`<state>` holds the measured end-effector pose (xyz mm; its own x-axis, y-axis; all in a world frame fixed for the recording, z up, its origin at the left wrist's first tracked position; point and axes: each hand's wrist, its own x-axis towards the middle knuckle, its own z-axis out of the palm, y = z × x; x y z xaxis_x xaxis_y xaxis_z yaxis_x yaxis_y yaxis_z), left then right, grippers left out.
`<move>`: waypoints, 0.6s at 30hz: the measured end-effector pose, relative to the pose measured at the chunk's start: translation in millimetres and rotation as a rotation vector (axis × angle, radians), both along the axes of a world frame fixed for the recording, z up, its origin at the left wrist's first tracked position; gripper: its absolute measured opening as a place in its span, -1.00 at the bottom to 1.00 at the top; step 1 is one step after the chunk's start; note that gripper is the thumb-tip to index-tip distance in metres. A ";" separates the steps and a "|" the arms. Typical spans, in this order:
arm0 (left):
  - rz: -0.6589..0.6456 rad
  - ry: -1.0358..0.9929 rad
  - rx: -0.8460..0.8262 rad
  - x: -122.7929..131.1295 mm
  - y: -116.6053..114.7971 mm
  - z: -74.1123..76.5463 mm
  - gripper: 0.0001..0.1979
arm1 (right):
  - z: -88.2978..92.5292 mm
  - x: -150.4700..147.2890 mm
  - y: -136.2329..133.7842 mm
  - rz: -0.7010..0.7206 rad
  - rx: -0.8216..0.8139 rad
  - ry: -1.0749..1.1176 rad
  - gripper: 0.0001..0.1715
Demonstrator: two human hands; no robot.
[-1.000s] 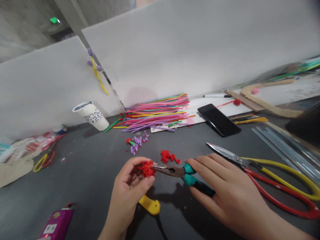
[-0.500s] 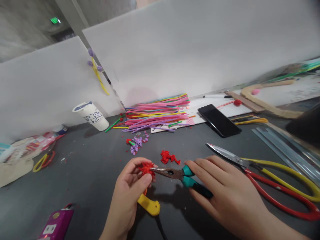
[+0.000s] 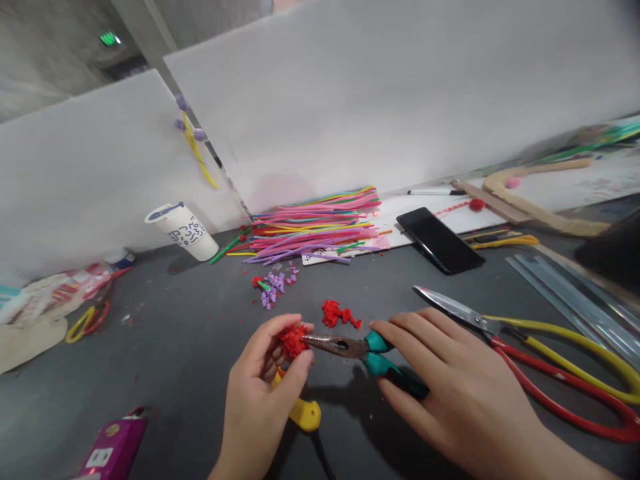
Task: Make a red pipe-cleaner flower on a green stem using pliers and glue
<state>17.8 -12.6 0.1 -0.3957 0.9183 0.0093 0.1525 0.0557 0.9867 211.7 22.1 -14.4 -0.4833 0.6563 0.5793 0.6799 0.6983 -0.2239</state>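
Observation:
My left hand (image 3: 267,393) is closed around a small ruffled red cluster (image 3: 293,342), pinched between thumb and fingers. My right hand (image 3: 445,380) grips needle-nose pliers (image 3: 345,346) by their teal handles. The tips of the pliers reach the right side of the red cluster; whether they clamp a piece of it is too small to tell. Just beyond my hands, a little heap of red bits (image 3: 339,313) lies on the dark table. Under my left hand sits a yellow-handled tool (image 3: 305,415) with a black cord, its front part hidden by my fingers.
Large scissors (image 3: 480,323) with red and yellow handles lie beside my right hand. Farther back are a black phone (image 3: 440,241), a bundle of coloured strips (image 3: 315,227), purple bits (image 3: 277,285) and a white cup (image 3: 187,232). A purple box (image 3: 113,448) is at front left.
My left thumb and fingers have shifted slightly on the red cluster, and more of it shows. The pliers have barely moved.

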 end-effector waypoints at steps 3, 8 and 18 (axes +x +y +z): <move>0.033 0.086 0.044 2.7 -0.6 -0.1 -0.76 | -0.4 -0.7 -0.3 -0.004 -0.017 0.005 -0.69; 0.038 0.240 0.118 4.3 -1.1 -1.2 -0.80 | -0.5 -0.8 -1.2 -0.017 -0.030 -0.001 -0.68; 0.069 0.246 0.064 2.5 -0.6 -2.0 -0.79 | -5.4 1.6 1.1 -0.011 0.096 -0.109 -0.69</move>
<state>20.3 -13.1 -1.9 -0.4362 0.8835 0.1706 0.3864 0.0127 0.9223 213.3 23.2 -19.8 -0.5401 0.6061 0.5839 0.7043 0.7053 -0.0808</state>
